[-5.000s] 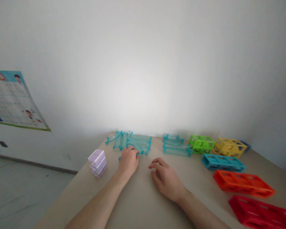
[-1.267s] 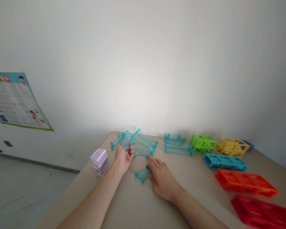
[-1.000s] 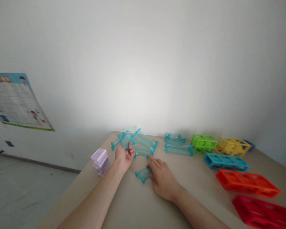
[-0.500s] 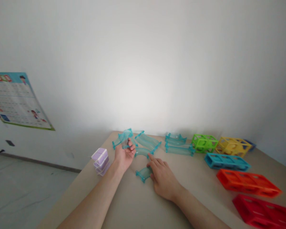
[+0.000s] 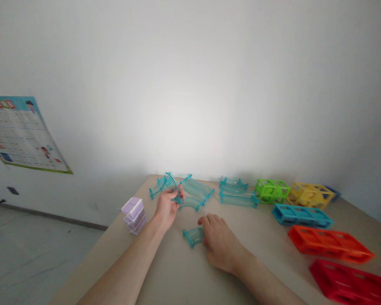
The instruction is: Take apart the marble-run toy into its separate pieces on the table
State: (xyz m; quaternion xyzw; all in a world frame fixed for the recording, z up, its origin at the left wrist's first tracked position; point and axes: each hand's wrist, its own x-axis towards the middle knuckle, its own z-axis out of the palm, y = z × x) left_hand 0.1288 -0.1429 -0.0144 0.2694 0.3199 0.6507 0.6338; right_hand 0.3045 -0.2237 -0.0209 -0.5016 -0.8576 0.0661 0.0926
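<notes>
L hand [image 5: 167,206] pinches a see-through teal curved plastic track pc [image 5: 175,182], just swung edge-up R of the lilac-and-white plastic block stack [image 5: 135,216], prob being reoriented; R hand [image 5: 220,237], pulled back slightly, covers the end of a short see-through teal plastic pc [image 5: 194,235] farther R, can't tell if pinched.

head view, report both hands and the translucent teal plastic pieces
Left hand: gripping curved translucent teal plastic piece. Right hand: partly covering short translucent teal plastic piece, grip unclear. Other teal pieces close beyond left hand.
</notes>
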